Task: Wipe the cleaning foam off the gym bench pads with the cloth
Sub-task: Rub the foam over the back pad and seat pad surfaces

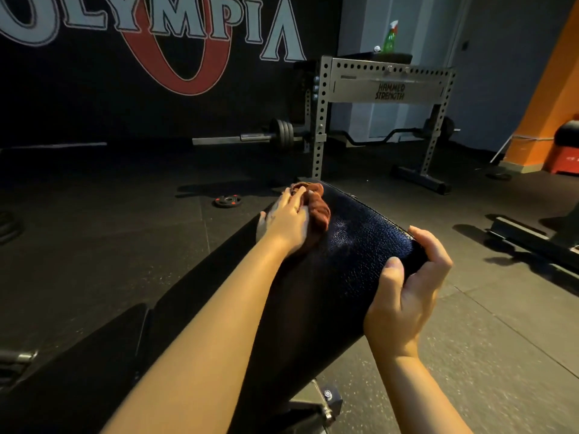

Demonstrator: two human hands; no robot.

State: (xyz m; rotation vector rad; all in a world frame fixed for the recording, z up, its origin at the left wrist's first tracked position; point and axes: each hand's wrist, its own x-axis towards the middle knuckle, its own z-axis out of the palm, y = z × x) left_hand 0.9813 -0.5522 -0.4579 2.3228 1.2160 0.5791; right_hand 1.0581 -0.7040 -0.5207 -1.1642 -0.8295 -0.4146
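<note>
Now my left hand (288, 219) presses the rust-brown cloth (318, 205) flat-fingered onto the black bench pad (354, 245), while my right hand (407, 292) grips the pad's edge, fingers curled.

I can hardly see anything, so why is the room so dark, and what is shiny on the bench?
Head view: the gym is dim, the floor nearly black; light glints off the wet bench pad beside the cloth; straight frames bend near the edges from the wide lens.

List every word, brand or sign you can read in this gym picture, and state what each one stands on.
"OLYMPIA": large letters, tops cut off, on the dark wall mural.
"HAMMER STRENGTH": on the grey crossbar plate of the steel rack.
Spray bottle label: too small to read.
Red box marking: too blurred to read.
</note>
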